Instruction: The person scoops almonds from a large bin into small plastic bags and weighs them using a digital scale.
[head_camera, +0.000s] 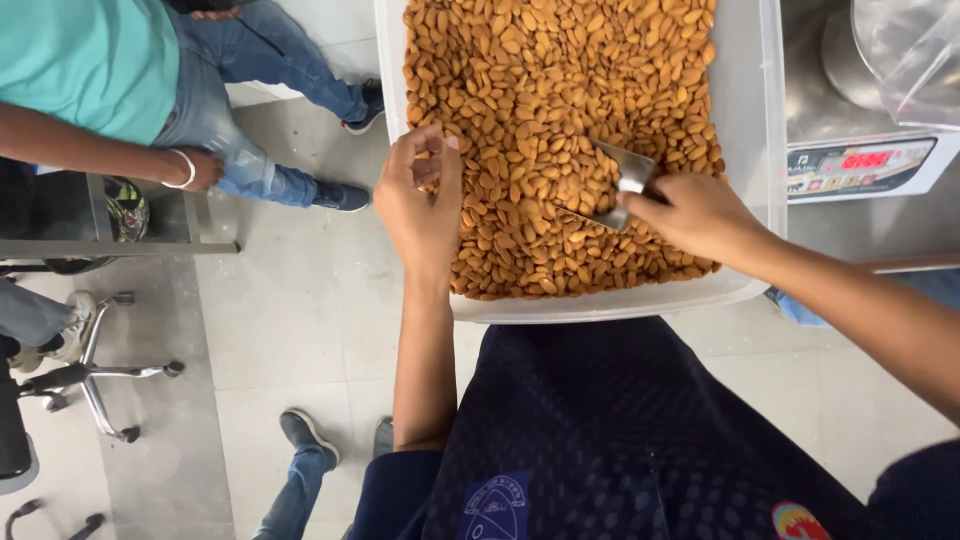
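A large clear plastic tub (755, 160) full of brown almonds (540, 90) stands in front of me. My right hand (700, 215) grips a small metal scoop (620, 180) whose blade digs into the almonds near the tub's front right. My left hand (420, 200) hovers over the tub's front left edge, fingers curled with the fingertips pinched together; whether it holds an almond I cannot tell.
A digital weighing scale (860, 165) with a steel pan and a clear plastic bag (915, 55) stands to the right of the tub. A person in a teal shirt and jeans (110, 70) sits at the upper left. A swivel chair base (90, 370) and another person's shoes (305, 435) are on the grey floor.
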